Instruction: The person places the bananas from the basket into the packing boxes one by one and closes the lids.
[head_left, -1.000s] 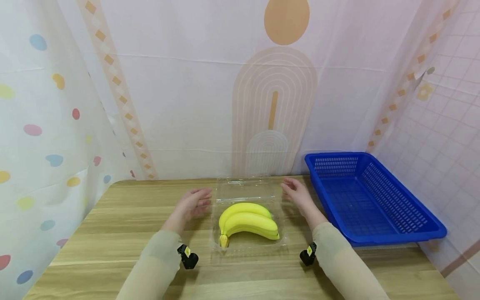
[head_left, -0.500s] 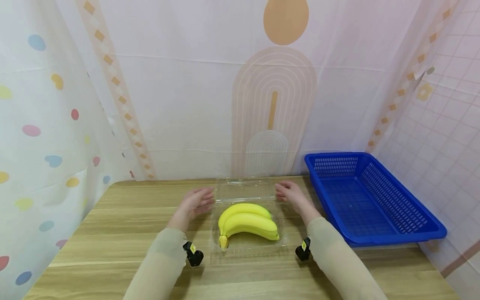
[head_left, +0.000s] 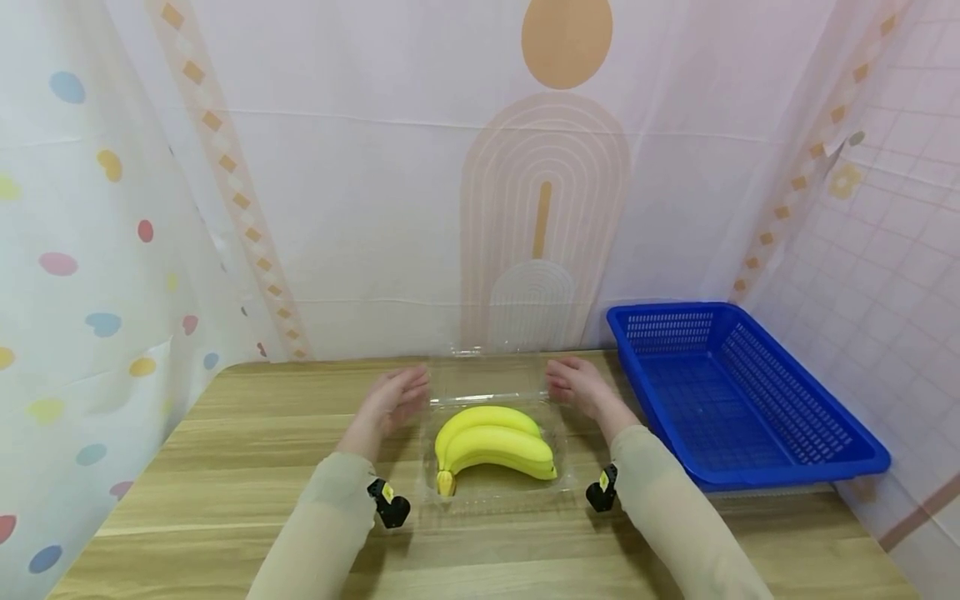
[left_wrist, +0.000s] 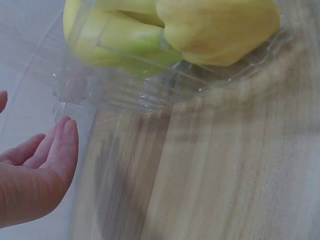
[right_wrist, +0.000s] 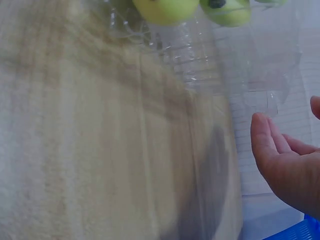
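A clear plastic container (head_left: 498,501) sits about midway between the left and right edges of the bench (head_left: 262,471), its lid (head_left: 487,377) hinged open on the side towards the bench's far edge. In the tray of the container lies a bunch of yellow bananas (head_left: 495,439), the stem end towards the tray's near left corner, the tips towards the right, where a little green shows. The left hand (head_left: 393,400) is just beside the lid's left side, and the right hand (head_left: 581,388) just beside its right side. Both grips are wide: the fingers lie nearly straight and close together, the thumbs stand apart, and neither hand holds anything. Whether the fingertips touch the lid, I cannot tell. Beige sleeves cover the forearms, with a small black camera (head_left: 390,505) at the left wrist and another black camera (head_left: 602,490) at the right. A blue basket (head_left: 795,480) with slotted walls occupies the bench's far right corner, and a pale patterned cloth (head_left: 360,208) hangs behind the far edge.
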